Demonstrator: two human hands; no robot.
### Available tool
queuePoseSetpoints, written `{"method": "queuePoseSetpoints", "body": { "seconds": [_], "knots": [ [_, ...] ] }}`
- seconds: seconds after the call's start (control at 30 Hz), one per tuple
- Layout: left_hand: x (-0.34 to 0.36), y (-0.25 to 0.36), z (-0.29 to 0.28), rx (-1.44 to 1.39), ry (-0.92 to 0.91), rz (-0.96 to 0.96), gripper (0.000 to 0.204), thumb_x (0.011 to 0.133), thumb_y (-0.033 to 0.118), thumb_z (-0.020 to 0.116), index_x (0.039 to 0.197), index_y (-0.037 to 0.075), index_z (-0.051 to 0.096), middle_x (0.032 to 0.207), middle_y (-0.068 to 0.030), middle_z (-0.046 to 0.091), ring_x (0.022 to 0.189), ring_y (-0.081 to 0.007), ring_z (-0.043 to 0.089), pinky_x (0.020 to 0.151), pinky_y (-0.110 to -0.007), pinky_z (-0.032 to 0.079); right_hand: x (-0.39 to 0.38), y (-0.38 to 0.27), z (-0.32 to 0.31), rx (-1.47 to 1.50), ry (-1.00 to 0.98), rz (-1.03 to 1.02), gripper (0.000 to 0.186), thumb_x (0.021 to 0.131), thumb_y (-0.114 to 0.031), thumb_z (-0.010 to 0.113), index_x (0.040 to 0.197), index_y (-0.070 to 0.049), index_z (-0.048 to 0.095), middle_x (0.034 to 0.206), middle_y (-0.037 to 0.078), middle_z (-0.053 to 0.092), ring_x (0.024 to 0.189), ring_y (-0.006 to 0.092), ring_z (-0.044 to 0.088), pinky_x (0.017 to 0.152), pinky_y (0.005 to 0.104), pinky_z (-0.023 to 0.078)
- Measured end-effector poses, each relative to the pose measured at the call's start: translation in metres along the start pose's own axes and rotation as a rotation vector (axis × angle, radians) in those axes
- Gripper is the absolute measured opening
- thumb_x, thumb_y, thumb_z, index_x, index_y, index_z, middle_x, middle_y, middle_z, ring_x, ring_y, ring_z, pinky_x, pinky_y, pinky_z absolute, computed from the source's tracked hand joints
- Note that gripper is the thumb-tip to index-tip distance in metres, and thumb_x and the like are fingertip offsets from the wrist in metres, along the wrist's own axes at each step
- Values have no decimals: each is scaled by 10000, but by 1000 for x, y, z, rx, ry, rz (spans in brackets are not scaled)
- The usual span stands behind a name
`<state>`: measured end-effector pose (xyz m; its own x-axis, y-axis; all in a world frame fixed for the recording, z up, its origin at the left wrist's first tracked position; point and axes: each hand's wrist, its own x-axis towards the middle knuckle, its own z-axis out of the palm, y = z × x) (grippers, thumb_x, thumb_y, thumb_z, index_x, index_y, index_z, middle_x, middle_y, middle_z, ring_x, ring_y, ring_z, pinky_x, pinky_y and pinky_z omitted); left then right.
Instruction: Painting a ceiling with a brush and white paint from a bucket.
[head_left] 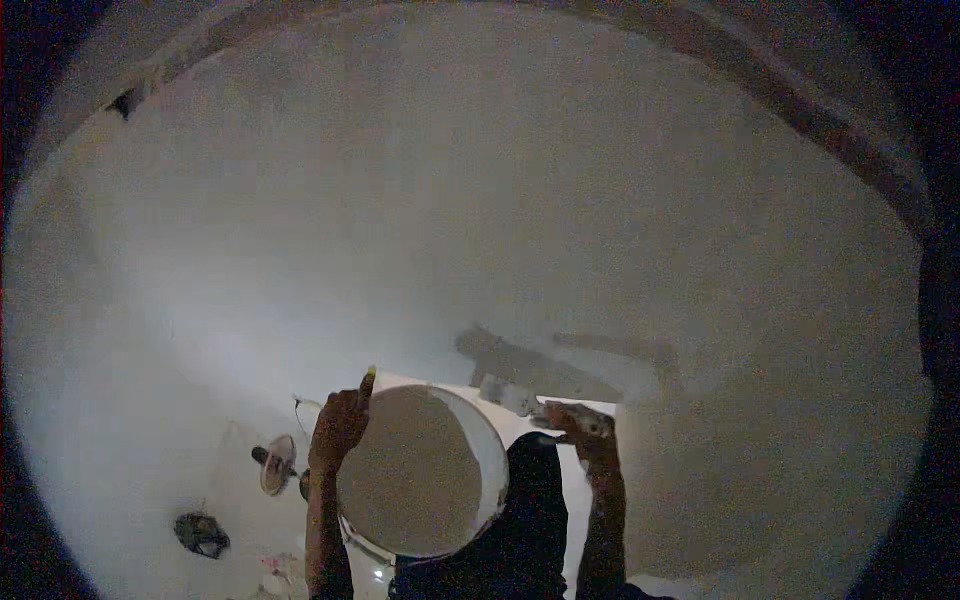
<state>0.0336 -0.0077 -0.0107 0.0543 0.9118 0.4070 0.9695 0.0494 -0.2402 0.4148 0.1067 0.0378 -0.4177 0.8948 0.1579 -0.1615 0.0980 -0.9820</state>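
Observation:
A large round bucket [410, 470] filled with smooth grey-brown paste or liquid stands in front of my body. At its upper left rim, my left hand [342, 425] is closed against the side; one finger or thumb points up beside a small yellow tip [371, 372]. To the bucket's right, my right hand [583, 428] is closed around the handle of a flat brush [510, 395], whose pale head points left past the bucket's far rim. Dim light hides the handle's detail.
A broad pale wall-like surface [450, 200] fills most of the view, with dark hand-and-brush shadows on it. A white edge [580, 403] lies behind my right hand. Lower left are a fan-like object [278, 465] and a dark roundish object [201, 535]. A brown band [800, 110] curves along the top.

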Motion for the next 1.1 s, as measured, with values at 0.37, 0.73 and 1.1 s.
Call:
{"method": "queuePoseSetpoints", "body": {
  "seconds": [0.37,0.73,1.1],
  "knots": [
    [18,-8,6,95,-295,-9,671,866,99,512,1449,-34,209,802,-92,581,748,-249,564,738,-389,442,82,-209,-88,-659,753,-795,207,900,-211,639,1007,-35,666,923,95,681,752,168,639,705,327,530],
    [14,-11,0,-129,-62,26,664,830,38,506,1437,-36,246,758,-140,570,721,-296,563,692,-414,439,179,-314,-39,-1092,826,-1300,178,868,-119,638,997,3,628,974,170,664,853,325,649,775,386,515],
    [19,-20,3,-154,-173,15,681,838,35,503,1449,-36,212,807,-167,574,713,-317,552,645,-446,442,200,-330,-55,-784,535,-1256,322,872,-332,677,974,-26,682,751,86,702,642,142,638,667,310,523]
  ]
}}
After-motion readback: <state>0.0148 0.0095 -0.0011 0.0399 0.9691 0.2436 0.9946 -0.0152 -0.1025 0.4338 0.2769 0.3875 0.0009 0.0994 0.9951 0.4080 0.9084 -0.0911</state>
